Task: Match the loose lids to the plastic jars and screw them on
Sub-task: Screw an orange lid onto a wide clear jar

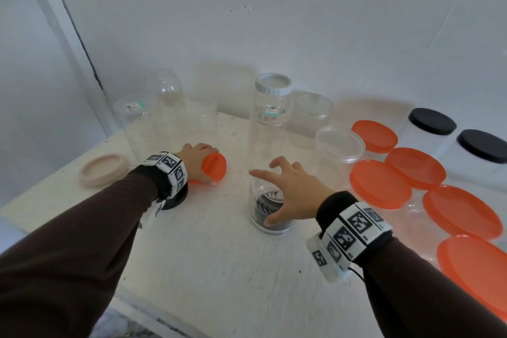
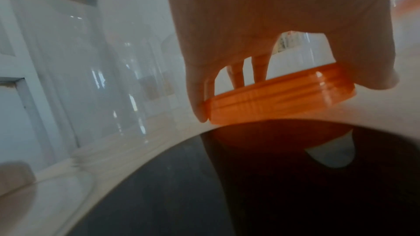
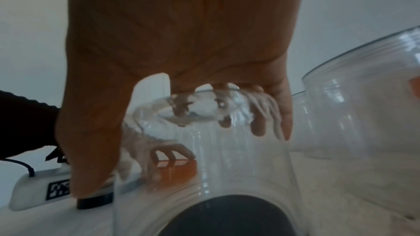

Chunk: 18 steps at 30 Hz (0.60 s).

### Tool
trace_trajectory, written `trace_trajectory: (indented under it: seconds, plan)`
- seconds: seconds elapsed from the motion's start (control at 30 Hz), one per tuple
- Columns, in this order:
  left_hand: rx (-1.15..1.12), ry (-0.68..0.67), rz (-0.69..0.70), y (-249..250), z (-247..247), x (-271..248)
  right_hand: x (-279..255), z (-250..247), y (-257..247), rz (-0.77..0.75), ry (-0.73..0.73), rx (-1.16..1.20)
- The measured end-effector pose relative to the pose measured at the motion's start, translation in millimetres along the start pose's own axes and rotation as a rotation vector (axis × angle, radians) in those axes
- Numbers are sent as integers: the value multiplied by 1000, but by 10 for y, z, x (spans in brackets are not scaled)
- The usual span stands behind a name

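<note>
My left hand (image 1: pixel 205 166) grips a small orange lid (image 1: pixel 215 166) by its ribbed edge, tilted just above the white table (image 1: pixel 219 269). In the left wrist view the fingers (image 2: pixel 200 107) and thumb pinch the orange lid (image 2: pixel 272 103) from both sides. My right hand (image 1: pixel 263 197) is cupped over the mouth of a small clear jar (image 1: pixel 259 211) with a dark base, standing at the table's middle. The right wrist view has the fingers (image 3: pixel 256 130) curled over the small jar's (image 3: pixel 227 168) far rim and the thumb at its near wall.
A black lid (image 1: pixel 175 200) lies under my left wrist and a beige lid (image 1: pixel 103 170) at far left. Open clear jars (image 1: pixel 164 112) stand at the back, beside a tall white-lidded jar (image 1: pixel 270 118). Several orange-lidded jars (image 1: pixel 380 184) and two black-lidded ones (image 1: pixel 432 121) crowd the right.
</note>
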<state>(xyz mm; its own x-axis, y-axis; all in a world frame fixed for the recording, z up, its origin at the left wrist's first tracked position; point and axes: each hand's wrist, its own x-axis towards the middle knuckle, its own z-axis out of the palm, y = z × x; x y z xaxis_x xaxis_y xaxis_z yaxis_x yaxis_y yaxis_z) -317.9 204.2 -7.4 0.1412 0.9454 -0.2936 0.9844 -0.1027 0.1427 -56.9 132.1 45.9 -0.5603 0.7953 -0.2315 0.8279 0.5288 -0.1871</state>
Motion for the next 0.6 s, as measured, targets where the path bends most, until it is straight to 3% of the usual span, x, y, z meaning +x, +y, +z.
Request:
trace_trajectory:
  seconds: [0.33, 0.6]
  plan:
    - [-129, 146, 62, 105, -196, -72, 123, 19, -189, -47, 148, 131]
    - [-313, 252, 108, 142, -401, -340, -106, -90, -53, -94, 306, 214]
